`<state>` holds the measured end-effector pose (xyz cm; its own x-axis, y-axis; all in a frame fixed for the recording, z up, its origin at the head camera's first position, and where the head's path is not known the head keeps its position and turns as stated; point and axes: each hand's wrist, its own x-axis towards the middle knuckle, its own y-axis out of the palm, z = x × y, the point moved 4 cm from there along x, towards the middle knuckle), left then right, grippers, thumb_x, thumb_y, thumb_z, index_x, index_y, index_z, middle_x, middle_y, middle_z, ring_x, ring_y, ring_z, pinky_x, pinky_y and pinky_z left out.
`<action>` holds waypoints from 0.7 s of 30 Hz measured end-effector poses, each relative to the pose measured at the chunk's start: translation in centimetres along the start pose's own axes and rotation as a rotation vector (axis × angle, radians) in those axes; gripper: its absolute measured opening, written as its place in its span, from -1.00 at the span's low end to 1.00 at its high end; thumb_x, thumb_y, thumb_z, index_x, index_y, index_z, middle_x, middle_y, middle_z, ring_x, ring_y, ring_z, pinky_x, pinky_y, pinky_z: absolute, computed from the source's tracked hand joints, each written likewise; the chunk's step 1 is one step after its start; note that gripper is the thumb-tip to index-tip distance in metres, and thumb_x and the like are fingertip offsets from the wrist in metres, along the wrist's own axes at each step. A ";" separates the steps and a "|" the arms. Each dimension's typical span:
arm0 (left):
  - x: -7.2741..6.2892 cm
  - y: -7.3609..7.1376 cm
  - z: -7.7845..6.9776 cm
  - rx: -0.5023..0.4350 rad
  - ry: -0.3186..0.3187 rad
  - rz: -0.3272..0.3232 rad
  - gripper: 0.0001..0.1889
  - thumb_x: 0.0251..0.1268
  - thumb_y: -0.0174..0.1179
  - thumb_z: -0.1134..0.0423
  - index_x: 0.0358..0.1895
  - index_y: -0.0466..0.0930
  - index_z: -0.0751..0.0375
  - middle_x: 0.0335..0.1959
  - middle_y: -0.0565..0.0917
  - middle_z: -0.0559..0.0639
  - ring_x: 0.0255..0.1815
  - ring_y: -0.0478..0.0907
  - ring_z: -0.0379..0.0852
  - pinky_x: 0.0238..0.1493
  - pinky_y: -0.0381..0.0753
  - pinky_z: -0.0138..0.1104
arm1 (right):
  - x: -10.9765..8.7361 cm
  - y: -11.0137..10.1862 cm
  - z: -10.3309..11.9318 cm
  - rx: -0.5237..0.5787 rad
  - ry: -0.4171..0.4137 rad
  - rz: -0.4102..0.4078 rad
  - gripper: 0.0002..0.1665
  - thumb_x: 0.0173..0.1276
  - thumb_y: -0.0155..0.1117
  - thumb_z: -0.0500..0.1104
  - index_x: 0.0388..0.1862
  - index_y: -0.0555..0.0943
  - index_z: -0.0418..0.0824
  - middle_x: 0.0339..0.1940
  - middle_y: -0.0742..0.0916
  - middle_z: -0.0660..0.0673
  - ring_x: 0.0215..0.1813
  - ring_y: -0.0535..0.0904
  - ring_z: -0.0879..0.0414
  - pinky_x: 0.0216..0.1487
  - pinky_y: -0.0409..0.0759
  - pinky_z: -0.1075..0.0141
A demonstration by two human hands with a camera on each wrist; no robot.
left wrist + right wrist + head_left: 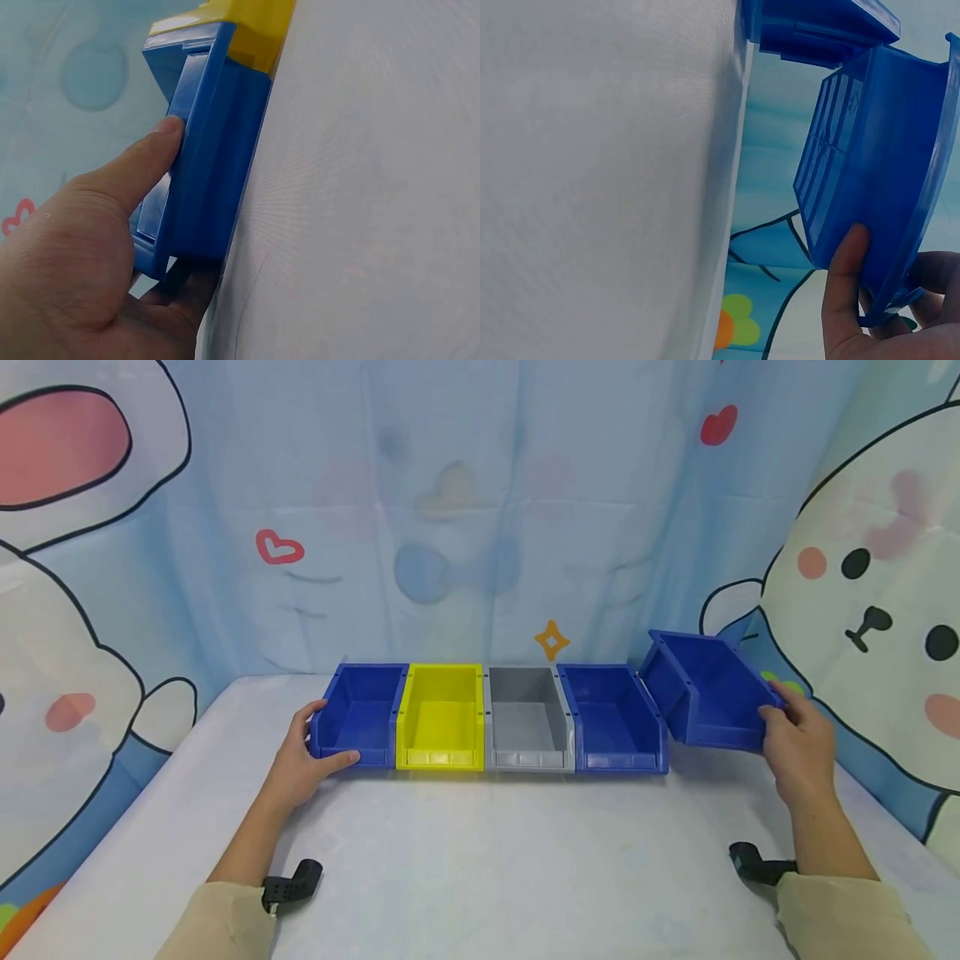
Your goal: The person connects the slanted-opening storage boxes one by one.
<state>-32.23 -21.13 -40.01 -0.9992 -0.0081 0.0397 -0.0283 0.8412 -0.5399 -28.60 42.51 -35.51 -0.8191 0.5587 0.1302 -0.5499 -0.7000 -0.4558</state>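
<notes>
Four plastic storage bins stand side by side on the table: a left blue bin (pixel 362 714), a yellow bin (pixel 441 714), a grey bin (pixel 528 714) and a second blue bin (pixel 611 714). At the row's left end my left hand (pixel 300 764) grips the first blue bin, thumb on its front lip and fingers along its outer side. My right hand (pixel 806 747) holds a third blue bin (pixel 900 150) by its right side, raised off the table and tilted beside the row's right end. Its ridged underside shows in the right wrist view.
A white cloth covers the table (pixel 480 860). Behind it hangs a light blue curtain (pixel 465 527) printed with cartoon animals and hearts. A black wrist camera (pixel 296 882) sits on the left forearm, another black camera (pixel 757 864) on the right.
</notes>
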 end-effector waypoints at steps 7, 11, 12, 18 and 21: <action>0.0 0.0 0.0 0.003 -0.008 -0.003 0.13 0.26 0.47 0.01 0.70 -0.20 -0.12 0.71 -0.09 0.31 0.68 -0.05 0.40 0.59 0.07 0.30 | 0.0 0.1 0.2 -0.026 -0.009 -0.004 -0.32 0.67 -0.27 -0.03 0.71 0.06 0.06 0.71 0.19 -0.24 0.64 0.19 -0.32 0.53 0.29 -0.27; 0.0 0.0 0.0 0.006 -0.010 -0.006 0.12 0.26 0.47 0.02 0.70 -0.20 -0.11 0.71 -0.09 0.32 0.68 -0.05 0.41 0.59 0.07 0.31 | -0.3 0.2 0.7 -0.064 -0.030 -0.025 -0.32 0.66 -0.29 -0.06 0.71 0.06 -0.01 0.69 0.22 -0.27 0.63 0.21 -0.34 0.51 0.31 -0.30; 0.0 0.0 0.0 0.005 -0.009 -0.006 0.12 0.27 0.47 0.03 0.70 -0.20 -0.11 0.71 -0.09 0.32 0.68 -0.05 0.41 0.59 0.07 0.30 | -0.4 0.2 0.9 -0.075 -0.038 -0.032 -0.32 0.66 -0.30 -0.07 0.71 0.06 -0.02 0.69 0.23 -0.28 0.63 0.21 -0.34 0.50 0.32 -0.31; 0.1 0.1 -0.1 0.005 -0.006 -0.006 0.11 0.28 0.45 0.04 0.70 -0.20 -0.11 0.71 -0.09 0.32 0.68 -0.06 0.40 0.60 0.06 0.30 | -0.7 0.4 1.6 -0.107 -0.053 -0.075 -0.31 0.63 -0.30 -0.09 0.71 0.10 -0.07 0.67 0.26 -0.29 0.63 0.23 -0.33 0.47 0.37 -0.30; 0.1 0.1 0.0 0.006 -0.006 -0.007 0.11 0.28 0.45 0.03 0.70 -0.20 -0.11 0.71 -0.09 0.32 0.68 -0.05 0.40 0.60 0.06 0.30 | -0.7 0.5 1.6 -0.105 -0.055 -0.090 -0.31 0.63 -0.30 -0.11 0.70 0.12 -0.06 0.67 0.27 -0.29 0.62 0.25 -0.33 0.43 0.40 -0.29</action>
<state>-32.33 -21.06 -40.01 -0.9991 -0.0173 0.0388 -0.0357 0.8377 -0.5449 -28.54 41.10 -34.43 -0.7767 0.5895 0.2218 -0.6037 -0.5964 -0.5290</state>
